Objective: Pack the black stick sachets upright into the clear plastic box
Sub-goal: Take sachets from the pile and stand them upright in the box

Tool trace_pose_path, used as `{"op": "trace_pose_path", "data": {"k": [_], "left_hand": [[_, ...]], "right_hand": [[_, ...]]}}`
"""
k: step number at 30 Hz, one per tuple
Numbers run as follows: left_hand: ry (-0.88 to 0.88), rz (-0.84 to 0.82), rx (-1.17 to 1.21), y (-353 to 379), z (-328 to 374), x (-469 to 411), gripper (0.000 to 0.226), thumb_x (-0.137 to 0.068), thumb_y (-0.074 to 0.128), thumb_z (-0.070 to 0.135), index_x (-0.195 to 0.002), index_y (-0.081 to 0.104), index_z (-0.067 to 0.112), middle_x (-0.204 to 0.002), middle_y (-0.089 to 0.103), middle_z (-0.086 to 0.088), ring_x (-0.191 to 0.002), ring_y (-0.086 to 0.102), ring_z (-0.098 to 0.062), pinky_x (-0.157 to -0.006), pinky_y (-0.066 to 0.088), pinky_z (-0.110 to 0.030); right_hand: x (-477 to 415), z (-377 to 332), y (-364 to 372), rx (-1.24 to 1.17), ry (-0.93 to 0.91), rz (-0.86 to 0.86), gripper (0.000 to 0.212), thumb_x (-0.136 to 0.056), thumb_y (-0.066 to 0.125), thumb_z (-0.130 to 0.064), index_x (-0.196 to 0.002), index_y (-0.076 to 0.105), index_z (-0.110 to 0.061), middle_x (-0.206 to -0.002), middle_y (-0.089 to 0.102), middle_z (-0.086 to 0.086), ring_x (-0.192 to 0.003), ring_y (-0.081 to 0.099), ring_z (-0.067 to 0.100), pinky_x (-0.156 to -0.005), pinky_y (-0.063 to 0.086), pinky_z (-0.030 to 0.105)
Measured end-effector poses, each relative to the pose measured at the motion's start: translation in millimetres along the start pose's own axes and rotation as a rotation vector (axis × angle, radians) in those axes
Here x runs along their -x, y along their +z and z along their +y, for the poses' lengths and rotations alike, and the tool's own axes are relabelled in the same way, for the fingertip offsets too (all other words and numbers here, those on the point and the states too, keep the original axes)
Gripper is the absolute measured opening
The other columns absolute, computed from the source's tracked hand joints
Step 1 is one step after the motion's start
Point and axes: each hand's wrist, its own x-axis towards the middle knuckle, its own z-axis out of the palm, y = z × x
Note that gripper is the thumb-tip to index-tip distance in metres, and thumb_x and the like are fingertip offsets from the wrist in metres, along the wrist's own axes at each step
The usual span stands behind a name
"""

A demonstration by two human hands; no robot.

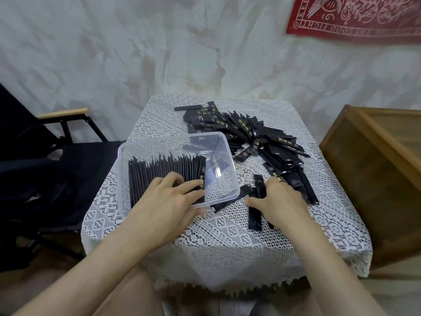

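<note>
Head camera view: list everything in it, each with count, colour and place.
tablecloth: one, white lace, draped at centre
box: one, clear plastic, on the tablecloth's left half
standing sachets: one dense row, too many to count, black, upright in the box's left part
loose sachets: one pile, uncounted, black with gold print, behind and right of the box
held sachets: a few, black, by the box's near right corner
chair: one, black with a wooden armrest, far left
cabinet: one, brown wood, far right
wall cloth: one, red with white pattern, upper right
left hand: fingers pressing on the standing sachets
right hand: fingers curled round the held sachets
</note>
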Motion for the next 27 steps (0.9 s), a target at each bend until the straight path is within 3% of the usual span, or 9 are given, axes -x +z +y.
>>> {"op": "trace_pose_path", "data": {"k": [3, 5, 7, 10, 15, 21, 23, 27], "left_hand": [[-0.003, -0.006, -0.001, 0, 0, 1, 0.056, -0.096, 0.031, 0.061, -0.123, 0.069, 0.032, -0.137, 0.06, 0.017, -0.105, 0.054, -0.019, -0.075, 0.048, -0.037], [-0.003, -0.013, 0.001, -1, 0, 1, 0.056, -0.096, 0.03, 0.062, -0.124, 0.068, 0.032, -0.137, 0.06, 0.017, -0.105, 0.054, -0.019, -0.075, 0.048, -0.036], [-0.005, -0.018, 0.003, 0, 0, 1, 0.056, -0.096, 0.03, 0.062, -0.124, 0.068, 0.032, -0.138, 0.059, 0.017, -0.106, 0.054, -0.019, -0.075, 0.048, -0.036], [-0.01, -0.019, 0.006, 0, 0, 0, 0.056, -0.096, 0.03, 0.062, -0.125, 0.068, 0.032, -0.138, 0.06, 0.017, -0.106, 0.054, -0.019, -0.075, 0.048, -0.036], [-0.009, -0.006, 0.006, 0, 1, 0, 0.056, -0.096, 0.031, 0.061, -0.124, 0.069, 0.032, -0.136, 0.061, 0.016, -0.104, 0.055, -0.019, -0.073, 0.048, -0.036], [-0.014, -0.018, 0.01, 1, 0, 0, 0.057, -0.096, 0.03, 0.062, -0.126, 0.068, 0.033, -0.137, 0.06, 0.017, -0.104, 0.054, -0.019, -0.074, 0.049, -0.036], [-0.016, -0.016, 0.018, 0, 1, 0, 0.057, -0.096, 0.029, 0.062, -0.125, 0.068, 0.033, -0.137, 0.06, 0.017, -0.104, 0.054, -0.019, -0.074, 0.049, -0.036], [-0.015, -0.009, 0.021, 1, 1, 0, 0.056, -0.095, 0.03, 0.062, -0.124, 0.069, 0.032, -0.136, 0.061, 0.016, -0.104, 0.054, -0.019, -0.074, 0.049, -0.036]], "right_hand": [[-6, -1, 0, 0.02, -0.037, 0.019, 0.03, -0.093, 0.065, -0.04, -0.098, 0.052, -0.013, -0.101, 0.066, 0.008, -0.092, 0.061, 0.035, -0.077, 0.052, 0.041], [-8, 2, -1, 0.013, -0.05, 0.051, 0.021, -0.096, 0.059, -0.031, -0.104, 0.057, -0.011, -0.1, 0.066, 0.01, -0.094, 0.062, 0.038, -0.077, 0.052, 0.042], [-10, 5, -3, -0.017, -0.048, 0.069, 0.026, -0.097, 0.057, -0.027, -0.118, 0.059, -0.01, -0.101, 0.067, 0.012, -0.096, 0.062, 0.04, -0.074, 0.049, 0.04], [-14, 12, -5, -0.068, -0.053, 0.068, 0.019, -0.097, 0.058, -0.028, -0.107, 0.06, -0.011, -0.09, 0.068, 0.009, -0.084, 0.062, 0.036, -0.061, 0.043, 0.036], [-12, 16, -9, -0.072, -0.061, 0.105, 0.036, -0.098, 0.062, -0.04, -0.128, 0.061, -0.02, -0.107, 0.07, 0.004, -0.078, 0.062, 0.025, -0.072, 0.056, 0.037], [-13, 14, -9, -0.001, -0.046, 0.108, 0.02, -0.098, 0.059, -0.032, -0.113, 0.064, -0.019, -0.104, 0.071, 0.006, -0.085, 0.063, 0.033, -0.077, 0.056, 0.04], [-14, 14, -10, 0.016, -0.037, 0.091, 0.016, -0.097, 0.059, -0.031, -0.104, 0.064, -0.018, -0.092, 0.069, 0.004, -0.084, 0.062, 0.033, -0.076, 0.055, 0.04], [-6, 3, -38, -0.197, -0.084, 0.181, 0.009, -0.093, 0.062, -0.033, -0.092, 0.063, -0.024, -0.079, 0.068, -0.005, -0.077, 0.063, 0.025, -0.063, 0.046, 0.033]]}}
